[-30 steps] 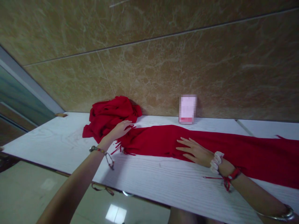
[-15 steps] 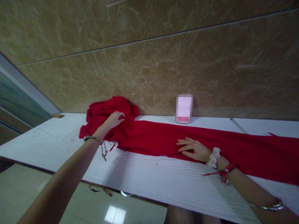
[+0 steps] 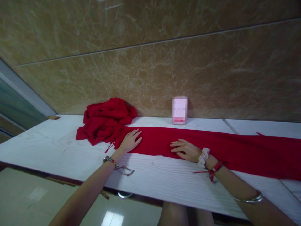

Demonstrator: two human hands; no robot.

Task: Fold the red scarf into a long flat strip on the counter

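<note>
A long red scarf (image 3: 155, 141) lies flattened in a strip along the white table, running off past the right edge of the view. Fringe shows near its left end. Beside that end sits a bunched heap of red fringed cloth (image 3: 101, 119); whether it is joined to the strip I cannot tell. My left hand (image 3: 131, 140) rests flat on the left end of the strip, fingers spread. Further right, my right hand (image 3: 187, 150) lies on the strip near its front edge, fingers outstretched. Neither hand grips the cloth.
A small upright box-like thing (image 3: 180, 110), blurred by pixels, leans at the brown marbled wall (image 3: 145, 72) behind the white table (image 3: 150, 172). A small brown piece (image 3: 53, 117) lies at the table's back left corner. Below the front edge a tiled floor shows.
My left hand has moved from the bunched heap rightward and nearer, onto the flat strip. My right hand stays on the strip. The whole view has shifted slightly.
</note>
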